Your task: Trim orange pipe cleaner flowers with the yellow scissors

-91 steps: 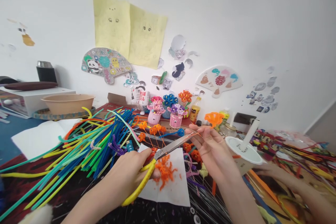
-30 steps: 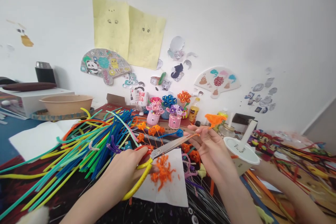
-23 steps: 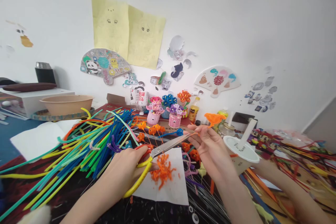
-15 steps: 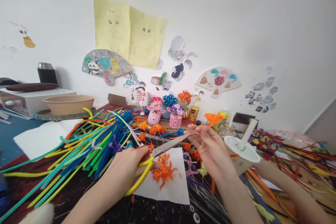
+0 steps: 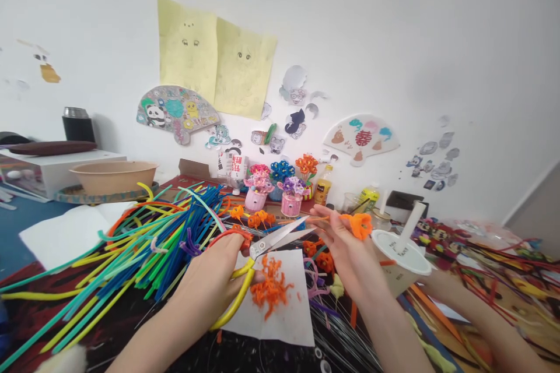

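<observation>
My left hand (image 5: 209, 275) is closed around the handles of scissors (image 5: 268, 240) with yellow and red grips. The two blades stand apart, their tips close to my right fingers. Between the thumb and fingers of my right hand (image 5: 343, 247) is an orange pipe-cleaner flower (image 5: 361, 225); its bloom faces right and its stem points left toward the blades. Below the scissors, fuzzy orange clippings (image 5: 270, 290) lie heaped on a white sheet of paper (image 5: 291, 326). More orange flowers (image 5: 258, 220) rest just behind the scissors.
Colourful pipe cleaners (image 5: 175, 250) sprawl at the left, near a tan bowl (image 5: 114, 176). Small pots of finished flowers (image 5: 291, 204) line the back beside a yellow bottle (image 5: 324, 184). A white-lidded cup (image 5: 400, 252) stands right; another person's arm (image 5: 472, 315) reaches in behind it.
The scissors' blades have spread from shut to open. My right hand has tipped the orange flower from upright over to the right and lower.
</observation>
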A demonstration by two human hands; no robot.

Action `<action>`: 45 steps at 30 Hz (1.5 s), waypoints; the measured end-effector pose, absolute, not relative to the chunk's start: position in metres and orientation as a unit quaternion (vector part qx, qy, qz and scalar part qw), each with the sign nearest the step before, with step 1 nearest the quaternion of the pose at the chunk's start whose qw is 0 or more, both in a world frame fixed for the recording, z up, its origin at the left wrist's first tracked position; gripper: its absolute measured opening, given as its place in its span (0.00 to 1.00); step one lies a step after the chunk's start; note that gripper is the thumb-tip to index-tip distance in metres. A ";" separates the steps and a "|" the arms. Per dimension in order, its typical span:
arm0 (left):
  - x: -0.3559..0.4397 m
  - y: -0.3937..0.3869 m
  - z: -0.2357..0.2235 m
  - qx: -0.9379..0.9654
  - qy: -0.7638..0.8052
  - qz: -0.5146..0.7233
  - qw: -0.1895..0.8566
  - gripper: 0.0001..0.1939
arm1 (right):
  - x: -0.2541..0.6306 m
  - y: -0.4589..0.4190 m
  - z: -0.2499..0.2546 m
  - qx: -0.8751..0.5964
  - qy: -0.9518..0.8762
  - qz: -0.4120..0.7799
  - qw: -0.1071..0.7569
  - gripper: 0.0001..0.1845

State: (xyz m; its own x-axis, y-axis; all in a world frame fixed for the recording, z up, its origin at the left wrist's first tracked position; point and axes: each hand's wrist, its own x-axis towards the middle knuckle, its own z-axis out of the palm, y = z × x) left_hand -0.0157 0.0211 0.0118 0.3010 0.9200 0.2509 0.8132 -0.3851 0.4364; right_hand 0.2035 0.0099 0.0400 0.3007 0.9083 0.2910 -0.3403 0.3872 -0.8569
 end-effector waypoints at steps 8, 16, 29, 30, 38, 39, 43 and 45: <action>-0.016 0.019 0.012 0.805 0.559 0.197 0.029 0.13 | 0.195 0.006 0.036 -0.361 -0.417 0.441 0.708 0.11; -0.016 0.019 0.012 0.813 0.548 0.187 0.068 0.14 | 0.191 0.005 0.037 -0.370 -0.437 0.451 0.685 0.18; -0.013 0.021 0.013 0.815 0.535 0.181 0.126 0.18 | 0.194 0.004 0.039 -0.311 -0.437 0.509 0.674 0.16; -0.012 0.021 0.014 0.814 0.537 0.179 0.130 0.17 | 0.195 0.004 0.039 -0.306 -0.437 0.513 0.673 0.16; -0.011 0.024 0.013 0.812 0.540 0.162 0.148 0.18 | 0.199 0.006 0.037 -0.278 -0.428 0.547 0.664 0.16; -0.011 0.024 0.013 0.812 0.539 0.163 0.153 0.18 | 0.199 0.006 0.037 -0.277 -0.425 0.550 0.663 0.16; -0.011 0.023 0.014 0.815 0.527 0.169 0.171 0.17 | 0.198 0.006 0.037 -0.273 -0.419 0.559 0.662 0.16; -0.012 0.023 0.014 0.816 0.522 0.173 0.179 0.17 | 0.197 0.004 0.037 -0.269 -0.418 0.560 0.663 0.16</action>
